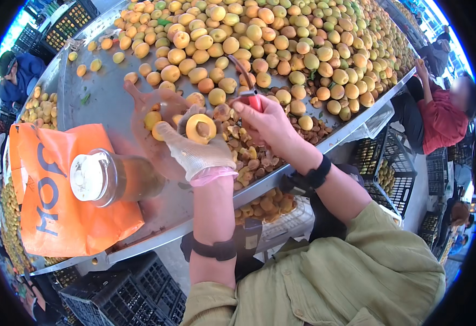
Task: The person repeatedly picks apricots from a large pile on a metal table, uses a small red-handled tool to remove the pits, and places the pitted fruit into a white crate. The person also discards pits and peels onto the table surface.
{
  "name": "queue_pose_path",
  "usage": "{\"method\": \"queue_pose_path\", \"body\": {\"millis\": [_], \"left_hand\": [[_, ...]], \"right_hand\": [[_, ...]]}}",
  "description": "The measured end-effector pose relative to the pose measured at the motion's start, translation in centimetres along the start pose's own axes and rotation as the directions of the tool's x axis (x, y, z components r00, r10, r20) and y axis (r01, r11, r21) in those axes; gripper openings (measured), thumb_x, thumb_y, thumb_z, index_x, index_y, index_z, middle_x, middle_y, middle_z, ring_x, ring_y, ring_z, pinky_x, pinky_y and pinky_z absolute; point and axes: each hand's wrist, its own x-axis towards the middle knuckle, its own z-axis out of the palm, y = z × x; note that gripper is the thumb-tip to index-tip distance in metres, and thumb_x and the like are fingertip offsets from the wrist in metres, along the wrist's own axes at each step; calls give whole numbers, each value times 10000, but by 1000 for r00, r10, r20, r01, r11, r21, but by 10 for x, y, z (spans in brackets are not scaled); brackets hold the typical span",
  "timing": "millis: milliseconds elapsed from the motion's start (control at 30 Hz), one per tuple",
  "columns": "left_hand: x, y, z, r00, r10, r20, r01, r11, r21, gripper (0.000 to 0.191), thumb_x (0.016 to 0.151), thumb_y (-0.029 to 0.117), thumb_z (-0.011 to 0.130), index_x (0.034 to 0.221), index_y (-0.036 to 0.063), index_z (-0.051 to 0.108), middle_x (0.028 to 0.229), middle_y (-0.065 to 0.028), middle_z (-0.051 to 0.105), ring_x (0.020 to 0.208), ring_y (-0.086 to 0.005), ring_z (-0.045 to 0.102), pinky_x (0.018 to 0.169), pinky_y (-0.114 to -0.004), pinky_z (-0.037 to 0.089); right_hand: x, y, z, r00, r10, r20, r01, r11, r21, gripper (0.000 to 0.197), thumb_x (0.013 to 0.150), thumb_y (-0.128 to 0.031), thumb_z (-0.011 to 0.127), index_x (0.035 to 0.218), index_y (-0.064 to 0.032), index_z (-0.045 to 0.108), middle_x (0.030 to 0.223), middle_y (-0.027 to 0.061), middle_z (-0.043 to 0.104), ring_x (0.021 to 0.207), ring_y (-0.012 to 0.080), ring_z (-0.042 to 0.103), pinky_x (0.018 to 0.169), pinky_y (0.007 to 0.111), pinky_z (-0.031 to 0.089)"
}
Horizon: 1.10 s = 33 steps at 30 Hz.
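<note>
My left hand (205,157), in a pale knit glove with pink plastic at the wrist, holds a cut apricot half (192,125). The brown pit (203,129) sits in its flesh. Just to the right, my right hand (272,126) is bare and grips the red handle (255,102) of a tool with a curved metal blade (242,70). The blade points up and away, apart from the cut half. Beneath my left hand lies a translucent reddish-brown plastic item (142,108); its full shape is hidden. Loose pits and fruit scraps (254,157) lie below my right hand.
Whole apricots (270,28) cover much of the metal table (95,87). An orange bag (75,228) and a lidded jar of brown liquid (136,175) stand left. Below the rim are a white crate (291,228) and black crates (115,289). A person (441,114) sits right.
</note>
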Motion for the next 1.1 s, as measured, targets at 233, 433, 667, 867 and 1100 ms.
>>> {"method": "queue_pose_path", "body": {"millis": [233,433,667,867,1100], "left_hand": [[-3,-42,-11,800,-55,598,-155,943,295,484,963,474,379,1059,37,563,1011,-92,598,899,-210,581,808,-326,494],[-21,-60,-12,914,-188,359,92,959,268,421,980,368,427,1122,-9,550,994,-100,616,909,-195,596,822,-317,487],[-34,-70,-13,850,-371,373,116,823,556,441,969,405,405,1071,9,570,665,-53,591,578,-122,565,469,-213,375],[-49,-77,-10,840,-491,230,224,701,677,473,961,475,398,921,45,591,601,-54,576,459,-131,531,395,-232,368],[-49,-75,-10,892,-390,229,61,605,794,347,968,355,432,893,42,560,662,-56,581,505,-147,576,391,-232,400]], "right_hand": [[-13,-1,-3,987,-155,32,157,985,-72,255,897,-252,645,1003,-24,604,833,-22,583,742,43,493,650,225,454],[-24,-10,-28,984,-111,-141,92,987,-134,271,915,-307,611,866,-61,507,680,-18,533,620,56,501,554,236,440],[-29,-45,-58,939,-202,-277,322,797,511,399,908,-408,590,706,-121,399,536,-21,365,400,71,316,366,239,246],[-31,-47,-59,886,-392,-246,462,726,509,482,909,-430,580,609,-119,368,487,-31,321,383,67,273,364,234,208],[-34,-40,-50,901,-430,-53,432,880,198,469,958,-396,499,629,-110,326,475,2,332,398,83,285,370,239,202]]}}
